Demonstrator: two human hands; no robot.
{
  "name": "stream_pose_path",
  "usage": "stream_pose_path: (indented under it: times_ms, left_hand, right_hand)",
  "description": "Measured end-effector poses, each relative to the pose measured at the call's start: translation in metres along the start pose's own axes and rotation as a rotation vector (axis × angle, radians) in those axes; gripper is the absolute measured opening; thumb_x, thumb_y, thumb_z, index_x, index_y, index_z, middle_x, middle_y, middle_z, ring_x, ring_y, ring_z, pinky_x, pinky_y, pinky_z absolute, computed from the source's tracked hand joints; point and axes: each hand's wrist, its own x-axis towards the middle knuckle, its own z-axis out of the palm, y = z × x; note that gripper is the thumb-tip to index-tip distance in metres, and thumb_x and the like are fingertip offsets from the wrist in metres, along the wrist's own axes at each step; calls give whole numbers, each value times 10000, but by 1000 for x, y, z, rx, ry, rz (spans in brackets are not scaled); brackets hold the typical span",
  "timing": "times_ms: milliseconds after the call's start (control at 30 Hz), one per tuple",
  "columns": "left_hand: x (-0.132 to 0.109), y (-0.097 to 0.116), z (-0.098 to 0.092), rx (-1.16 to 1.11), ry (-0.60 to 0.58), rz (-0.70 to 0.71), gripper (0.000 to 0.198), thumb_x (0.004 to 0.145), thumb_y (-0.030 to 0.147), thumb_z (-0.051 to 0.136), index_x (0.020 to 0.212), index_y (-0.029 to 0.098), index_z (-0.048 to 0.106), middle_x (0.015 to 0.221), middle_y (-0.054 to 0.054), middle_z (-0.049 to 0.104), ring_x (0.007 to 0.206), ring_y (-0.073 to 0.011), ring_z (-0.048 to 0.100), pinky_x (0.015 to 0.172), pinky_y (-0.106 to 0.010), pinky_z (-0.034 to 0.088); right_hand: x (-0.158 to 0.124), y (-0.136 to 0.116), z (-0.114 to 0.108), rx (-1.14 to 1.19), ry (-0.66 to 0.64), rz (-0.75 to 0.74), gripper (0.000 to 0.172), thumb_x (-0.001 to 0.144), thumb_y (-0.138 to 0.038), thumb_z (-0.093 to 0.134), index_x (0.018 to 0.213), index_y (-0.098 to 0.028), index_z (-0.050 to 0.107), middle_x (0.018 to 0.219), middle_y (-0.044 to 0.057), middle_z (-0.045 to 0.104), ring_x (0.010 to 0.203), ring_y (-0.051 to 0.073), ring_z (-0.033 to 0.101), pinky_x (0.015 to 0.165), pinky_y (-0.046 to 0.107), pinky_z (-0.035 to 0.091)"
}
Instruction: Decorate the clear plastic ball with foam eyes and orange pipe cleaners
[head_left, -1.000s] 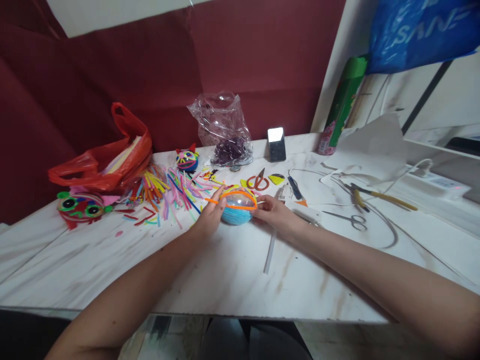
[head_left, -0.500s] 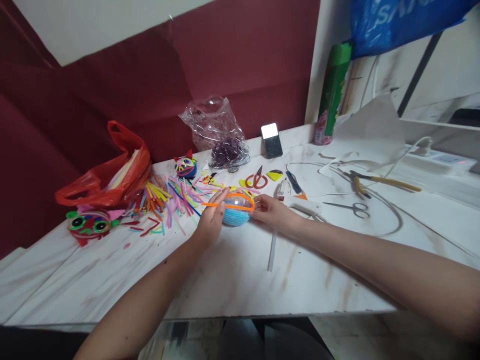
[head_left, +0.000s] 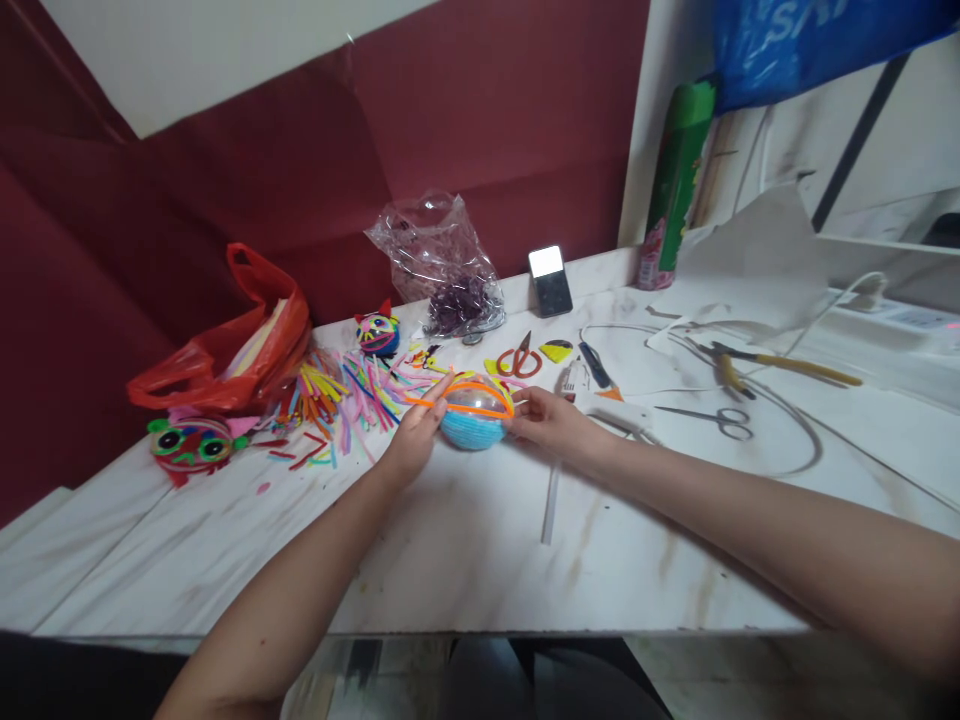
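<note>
Between my hands is a clear ball (head_left: pixel 474 432), its lower half covered in light blue fuzzy strips. An orange pipe cleaner (head_left: pixel 480 408) loops around the clear upper part, and its loose end sticks out to the left. My left hand (head_left: pixel 417 432) is closed at the ball's left side, the orange strip running between thumb and fingers. At the right edge, my right hand (head_left: pixel 546 418) grips the ball where the orange strip bends; its fingertips are partly hidden. A white glue gun (head_left: pixel 611 410) lies just beyond my right wrist, with a glue stick (head_left: pixel 551 505) nearby.
Loose coloured pipe cleaners (head_left: pixel 367 395) lie left, beside a red bag (head_left: pixel 262 345) and a decorated red ball (head_left: pixel 191 445). Red-handled scissors (head_left: pixel 519 360), a cutter (head_left: pixel 595 365), silver scissors (head_left: pixel 731 424) and yellow-handled pliers (head_left: pixel 795 368) lie behind and right. Cables (head_left: pixel 817 440) curve there.
The view has shifted slightly, so everything sits a little further right. Both hands keep their hold on the ball; less of the orange end shows past my left fingers.
</note>
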Motion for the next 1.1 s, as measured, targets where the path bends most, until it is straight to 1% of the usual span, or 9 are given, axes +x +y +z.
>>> stream_pose_path:
  times_ms: [100,300,500,633,733,833,900,1000,1100]
  left_hand:
    - [0,-2,0,-36,0,-5,653,878,488,511,1441,183,381,1355,-112,576,1301,-262,486,1113,-416,349]
    - [1,-4,-1,8,-6,35,624,887,481,503,1425,181,410,1391,-103,544,1371,-259,396,1154,-405,280]
    - [1,-3,2,22,11,20,610,887,505,495,1402,181,450,1384,-105,551,1363,-275,405,1151,-422,282]
    - [-1,-1,8,-125,27,5,554,893,471,491,1369,189,495,1351,-98,582,1353,-269,421,1149,-434,286]
    - [-3,-1,11,-257,9,11,484,854,382,526,1292,182,580,1345,-95,588,1365,-280,401,1153,-451,271]
    - [-2,-3,11,-269,17,61,399,787,295,544,1143,191,691,1368,-72,570,1401,-278,338,1184,-434,195]
    - [-1,-5,10,-274,6,86,376,764,283,544,1086,200,720,1399,-61,541,1413,-284,311,1186,-436,185]
    - [-1,-5,9,-226,-26,109,387,805,352,529,1115,203,707,1451,-59,482,1429,-292,272,1183,-443,190]
    - [-4,0,10,-31,-34,123,463,857,446,501,1226,202,639,1489,-62,428,1454,-280,207,1191,-429,163]
  right_hand:
    - [-1,-2,0,35,1,12,324,718,-393,737,909,-205,554,720,-13,649,674,144,617,639,288,497]
    - [-3,-4,0,-27,10,11,324,724,-371,730,913,-202,528,709,-25,643,631,123,599,605,265,481]
    - [-2,-3,2,-59,34,43,341,722,-436,708,859,-218,484,680,-34,613,592,123,576,578,272,475]
    - [-3,-5,2,-82,39,35,358,698,-443,718,852,-220,484,663,-40,600,576,122,560,558,265,454]
    - [-5,-8,3,-80,50,50,372,674,-432,733,844,-221,478,648,-46,590,571,124,558,540,255,433]
    - [-5,-10,4,-47,52,79,390,647,-387,753,846,-222,461,658,-51,591,572,119,557,548,253,433]
    - [-5,-11,4,-32,54,93,399,639,-372,760,849,-226,455,675,-49,599,585,121,566,562,256,444]
    - [-5,-10,3,-48,62,104,394,648,-388,758,857,-228,465,698,-38,613,616,132,582,575,264,463]
    - [-5,-9,3,-43,44,101,392,665,-411,750,875,-222,479,730,-22,626,640,137,592,593,275,476]
